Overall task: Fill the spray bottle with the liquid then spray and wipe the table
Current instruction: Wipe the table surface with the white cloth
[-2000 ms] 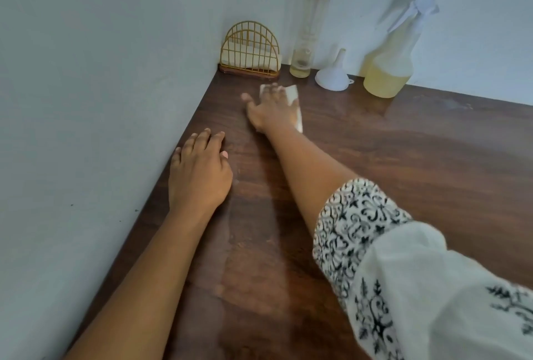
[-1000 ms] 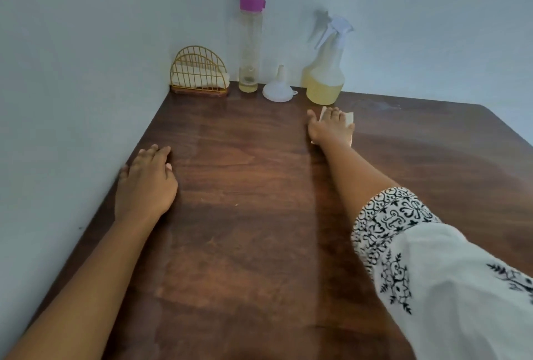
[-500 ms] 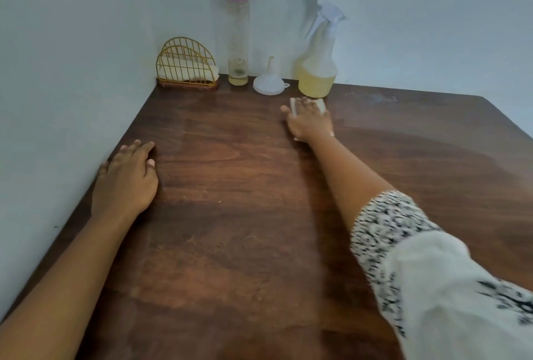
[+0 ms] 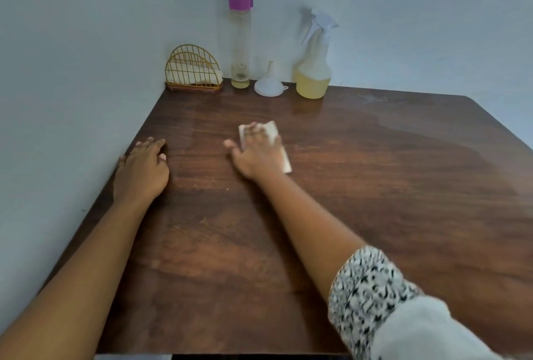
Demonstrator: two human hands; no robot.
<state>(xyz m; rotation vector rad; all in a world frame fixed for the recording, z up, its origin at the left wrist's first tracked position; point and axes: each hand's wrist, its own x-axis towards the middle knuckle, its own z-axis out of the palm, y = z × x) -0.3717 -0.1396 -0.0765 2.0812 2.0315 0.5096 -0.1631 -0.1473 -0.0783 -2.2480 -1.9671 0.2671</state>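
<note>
Spray bottle (image 4: 313, 76) at the back of your table (image 4: 389, 201), taken as reference: just left of it stands the funnel (image 4: 269, 87), then the tall bottle (image 4: 240, 50), then the wire holder (image 4: 192, 71) in the corner. In front and left, your right hand (image 4: 258, 154) lies on the cloth (image 4: 272, 128); farther left rests your left hand (image 4: 141, 175).

The table (image 4: 375, 186) is finished in dark wood grain with a slight gloss. The spray bottle (image 4: 314, 71) is formed in translucent plastic, the funnel (image 4: 269, 85) in smooth white plastic. The rack (image 4: 191, 68) is made of gold-coloured metal wire.
</note>
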